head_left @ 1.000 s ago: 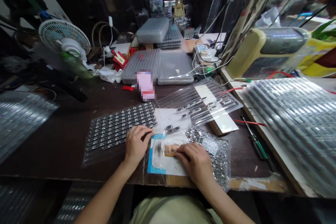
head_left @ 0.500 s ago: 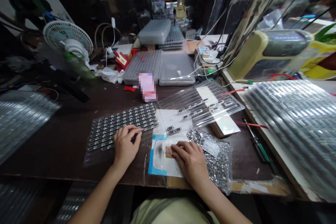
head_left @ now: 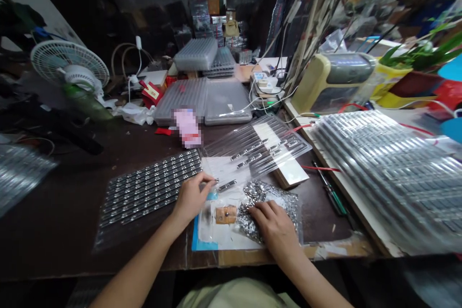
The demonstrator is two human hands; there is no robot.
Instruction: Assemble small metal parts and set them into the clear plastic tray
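Small metal parts (head_left: pixel 153 185), dark and silver, narrow, set in slanting rows in a filled clear plastic tray (head_left: pixel 100 239). Left hand (head_left: pixel 191 195), bare: thumb and forefinger drawn together at a loose part beside the tray; I cannot tell from here whether it is gripped. Half a second ago I had it over the filled rows. Block (head_left: pixel 225 215), orange-brown, rectangular, on a white sheet edged in blue; now uncovered. Ribbed tray (head_left: pixel 236 143), glossy clear plastic, sparsely filled. Right hand (head_left: pixel 276 224), bare: fingers bent down into bright, jumbled metal bits (head_left: pixel 249 226) in a clear bag; whether they hold any, I cannot tell. It was on the block before. Screwdriver (head_left: pixel 337 201), green handle. Stacked trays (head_left: pixel 390 168), ridged, translucent.
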